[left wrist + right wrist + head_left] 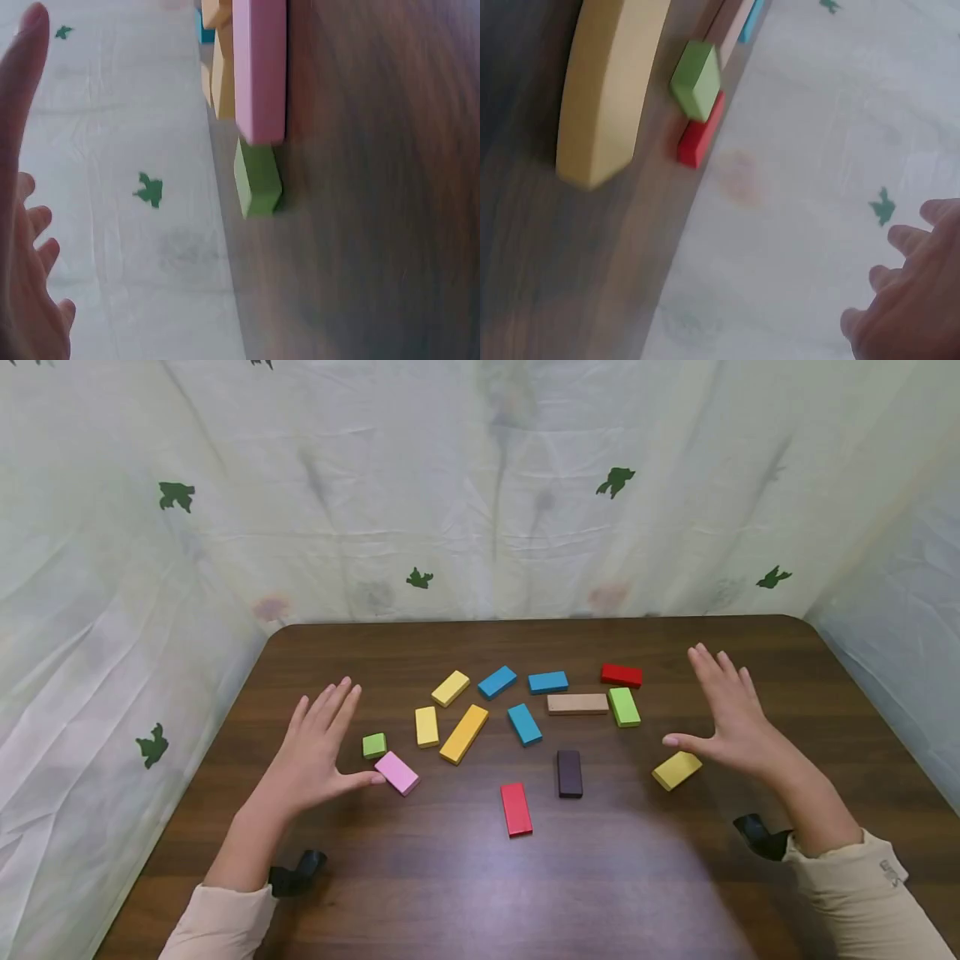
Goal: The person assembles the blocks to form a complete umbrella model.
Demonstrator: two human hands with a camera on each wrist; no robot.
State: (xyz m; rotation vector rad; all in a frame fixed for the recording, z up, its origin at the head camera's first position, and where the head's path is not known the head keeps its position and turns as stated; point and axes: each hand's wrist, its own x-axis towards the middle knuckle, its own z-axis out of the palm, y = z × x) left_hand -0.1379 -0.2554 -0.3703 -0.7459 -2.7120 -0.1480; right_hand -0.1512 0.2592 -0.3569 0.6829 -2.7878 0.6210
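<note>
backdrop (480, 485): white creased sheet with green bird prints, hung behind and on both sides of table.
table (480, 893): dark wood, round far corners, blocks spread over middle.
left hand (311, 756): spread wide, fingers straight, palm down, held nothing; thumb tip at or just beside pink block, contact unclear.
right hand (731, 718): spread wide, fingers straight, held nothing; thumb pointed left, above yellow block, apart from it.
sleeves (862, 885): beige, at both wrists; black strap seen at each.
orange block (463, 733): longest of the warm ones, lay slanted near centre-left.
tan block (577, 703): lay flat, crosswise, just beside lime block.
red block (516, 808): nearest the person, alone, lengthwise.
dark block (569, 772): just right of red block, apart.
pink block (397, 772): near left thumb, slanted; filled top of left wrist view.
yellow block (677, 770): under right thumb, slanted; big in right wrist view.
lime block (624, 707): right of centre, near far red one.
green block (374, 745): smallest, between left fingers and pink block.
blue blocks: three, mid-group, far side.
</note>
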